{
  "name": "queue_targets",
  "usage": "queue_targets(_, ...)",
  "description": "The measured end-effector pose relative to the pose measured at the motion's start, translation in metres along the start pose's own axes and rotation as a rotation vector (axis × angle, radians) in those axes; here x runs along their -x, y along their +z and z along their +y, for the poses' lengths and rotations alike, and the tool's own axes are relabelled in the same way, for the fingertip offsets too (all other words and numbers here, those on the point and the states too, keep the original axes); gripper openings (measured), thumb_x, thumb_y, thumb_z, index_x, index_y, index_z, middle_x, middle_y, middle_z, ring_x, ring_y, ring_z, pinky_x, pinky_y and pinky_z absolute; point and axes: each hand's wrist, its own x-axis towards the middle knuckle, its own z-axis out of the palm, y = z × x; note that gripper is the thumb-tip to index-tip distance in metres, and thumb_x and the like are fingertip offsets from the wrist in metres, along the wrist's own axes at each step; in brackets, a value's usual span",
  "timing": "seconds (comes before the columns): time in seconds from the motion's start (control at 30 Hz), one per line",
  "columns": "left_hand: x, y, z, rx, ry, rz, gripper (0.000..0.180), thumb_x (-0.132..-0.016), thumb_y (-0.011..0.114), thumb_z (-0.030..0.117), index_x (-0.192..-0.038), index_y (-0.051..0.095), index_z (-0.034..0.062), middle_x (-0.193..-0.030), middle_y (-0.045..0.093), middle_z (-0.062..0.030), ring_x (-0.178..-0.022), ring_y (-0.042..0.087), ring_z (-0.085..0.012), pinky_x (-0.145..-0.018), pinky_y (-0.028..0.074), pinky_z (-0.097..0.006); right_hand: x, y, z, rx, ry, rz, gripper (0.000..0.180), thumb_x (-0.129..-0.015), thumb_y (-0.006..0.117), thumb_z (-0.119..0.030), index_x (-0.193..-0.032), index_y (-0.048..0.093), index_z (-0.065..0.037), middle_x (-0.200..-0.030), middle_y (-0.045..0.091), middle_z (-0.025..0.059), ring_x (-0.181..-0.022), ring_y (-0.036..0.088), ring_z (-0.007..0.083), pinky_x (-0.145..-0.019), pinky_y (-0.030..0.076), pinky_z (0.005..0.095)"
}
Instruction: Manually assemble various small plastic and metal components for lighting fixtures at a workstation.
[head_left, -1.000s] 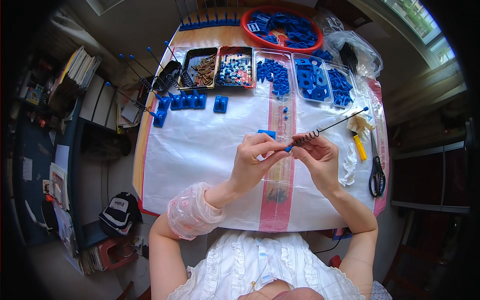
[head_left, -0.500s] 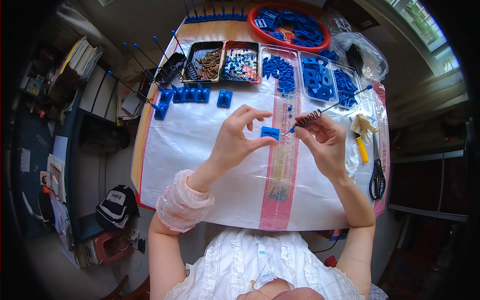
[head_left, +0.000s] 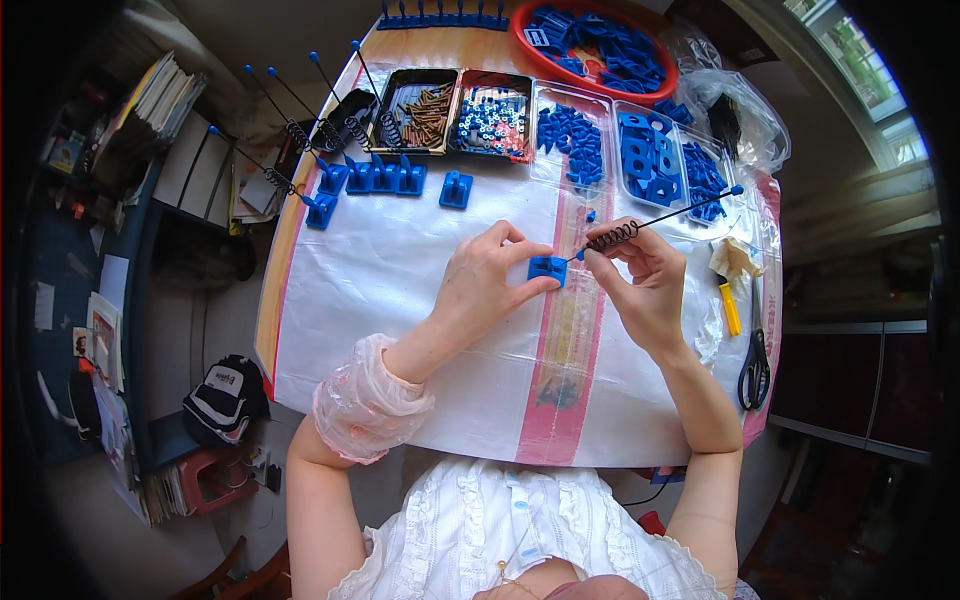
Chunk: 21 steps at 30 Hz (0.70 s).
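My left hand (head_left: 475, 275) pinches a small blue plastic base (head_left: 546, 272) between thumb and fingers, on the white sheet. In my right hand (head_left: 645, 285) is a black rod with a coil spring (head_left: 614, 237), its blue-tipped end pointing up to the right. The rod's lower end, with a small blue piece on it, meets the base's right side; whether it sits inside cannot be made out. A tiny blue part (head_left: 591, 216) lies just beyond my right fingertips. Farther left stand a single blue base (head_left: 456, 189) and a row of joined-up bases (head_left: 385, 178).
Along the back are trays of brown screws (head_left: 425, 115), nuts (head_left: 490, 125) and blue parts (head_left: 570, 140), with a red basin (head_left: 668, 88) behind. Several spring rods (head_left: 285, 135) stand at the left. Black scissors (head_left: 754, 375) and a yellow-handled tool (head_left: 730, 308) lie at the right.
My left fingers have closed onto the blue base. My right hand has brought the spring rod's lower end left, up to the base. The whole view has shifted slightly.
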Motion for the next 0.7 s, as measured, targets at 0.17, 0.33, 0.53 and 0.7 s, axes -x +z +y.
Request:
queue_targets(0.17,0.0019,0.0038,0.0005,-0.043,-0.012,-0.014,0.035,-0.082,0.089,0.029,-0.115,0.082,0.0194,-0.099,0.067,-0.0051,-0.087,0.066,-0.0255,-0.082,0.049,-0.039,-0.0009,0.0039,0.0001,-0.013,0.010,-0.015,0.020,-0.091,0.075,0.007,-0.110,0.071,0.006,-0.100,0.076,0.0086,-0.088,0.073,0.0110,-0.080,0.059,0.0261)
queue_targets(0.33,0.0021,0.0039,0.0023,-0.066,-0.041,-0.031,0.033,-0.082,0.089,0.028,-0.113,0.082,0.0208,-0.098,0.068,-0.0036,-0.087,0.066,-0.0245,-0.084,0.047,-0.039,-0.0015,0.0034,0.0009,-0.008,0.026,-0.022,0.020,-0.090,0.075,0.008,-0.109,0.072,0.007,-0.101,0.075,0.0089,-0.088,0.073,0.0111,-0.080,0.059,0.0263)
queue_targets(0.53,0.0023,0.0042,0.0037,-0.060,-0.045,-0.017,0.033,-0.081,0.089,0.028,-0.112,0.082,0.0202,-0.097,0.069,-0.0029,-0.087,0.066,-0.0242,-0.084,0.047,-0.039,-0.0007,0.0065,0.0056,0.002,0.013,-0.020,0.020,-0.089,0.075,0.008,-0.109,0.072,0.006,-0.102,0.076,0.0080,-0.090,0.072,0.0108,-0.083,0.058,0.0261)
queue_targets(0.7,0.0027,0.0046,0.0040,-0.067,-0.036,-0.008,0.032,-0.081,0.089,0.028,-0.111,0.082,0.0194,-0.097,0.069,-0.0027,-0.087,0.066,-0.0242,-0.085,0.047,-0.039,-0.0003,0.0075,0.0056,0.021,0.019,-0.024,0.019,-0.089,0.075,0.008,-0.108,0.073,0.006,-0.101,0.075,0.0077,-0.090,0.072,0.0109,-0.083,0.057,0.0258)
